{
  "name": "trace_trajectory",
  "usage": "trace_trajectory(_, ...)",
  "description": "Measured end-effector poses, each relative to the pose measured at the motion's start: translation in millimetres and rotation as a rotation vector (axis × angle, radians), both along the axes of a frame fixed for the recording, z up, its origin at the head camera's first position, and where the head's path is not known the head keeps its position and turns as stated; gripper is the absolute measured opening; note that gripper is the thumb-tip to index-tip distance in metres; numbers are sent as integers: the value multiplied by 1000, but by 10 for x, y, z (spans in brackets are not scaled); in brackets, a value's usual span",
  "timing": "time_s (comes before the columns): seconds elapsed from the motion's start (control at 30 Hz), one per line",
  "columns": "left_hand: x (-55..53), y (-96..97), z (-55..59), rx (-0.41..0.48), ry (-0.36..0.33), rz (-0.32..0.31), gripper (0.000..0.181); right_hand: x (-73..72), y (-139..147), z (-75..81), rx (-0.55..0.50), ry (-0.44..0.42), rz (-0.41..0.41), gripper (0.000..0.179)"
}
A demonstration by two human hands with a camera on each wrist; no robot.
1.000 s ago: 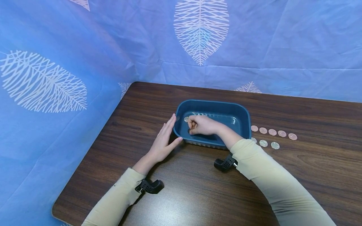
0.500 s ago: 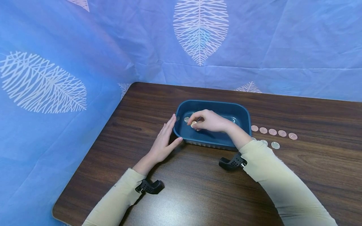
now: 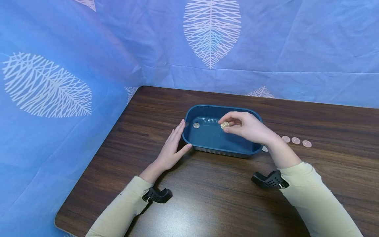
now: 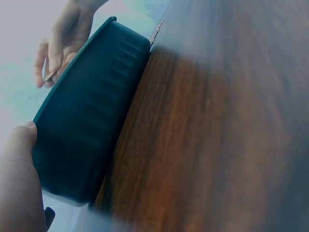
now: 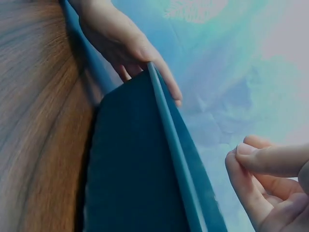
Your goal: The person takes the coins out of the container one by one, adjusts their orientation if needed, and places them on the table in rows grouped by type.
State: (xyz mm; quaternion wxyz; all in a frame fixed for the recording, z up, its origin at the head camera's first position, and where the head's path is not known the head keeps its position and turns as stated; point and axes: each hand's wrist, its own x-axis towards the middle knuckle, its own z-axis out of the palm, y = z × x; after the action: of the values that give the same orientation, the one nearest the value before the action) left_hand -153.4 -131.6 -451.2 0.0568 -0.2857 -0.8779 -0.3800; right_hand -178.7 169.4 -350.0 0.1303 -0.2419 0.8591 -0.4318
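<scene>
A dark blue rectangular basin (image 3: pixel 219 149) stands on the wooden table. Against its left end rests my left hand (image 3: pixel 168 153), fingers straight along the wall and thumb at the near rim. Over the basin, my right hand (image 3: pixel 245 126) pinches a gold-coloured coin (image 3: pixel 225 125) between thumb and fingertips. In the left wrist view the pinched coin (image 4: pixel 49 76) shows edge-on above the rim. One silver coin (image 3: pixel 196 125) lies on the basin floor toward the left end.
Right of the basin, a row of pinkish coins (image 3: pixel 295 141) lies on the table (image 3: pixel 207 184), partly hidden by my right forearm. A silvery coin (image 3: pixel 265 149) shows beside the basin's right end. A blue leaf-print cloth (image 3: pixel 148 39) hangs behind.
My right hand has picked the gold-coloured coin up from the basin floor and moved right and upward with it. The forearm now covers some table coins. My left hand stays still.
</scene>
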Motion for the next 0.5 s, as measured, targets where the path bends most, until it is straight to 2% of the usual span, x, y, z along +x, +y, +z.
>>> trace_trajectory(0.3,-7,-14,-15,0,6,-2,76,207,322,28,67,39,-60,25)
trace_trajectory(0.5,-10,-25,-24,-4,15,-2,76,335,589,-6,109,24,-116,27)
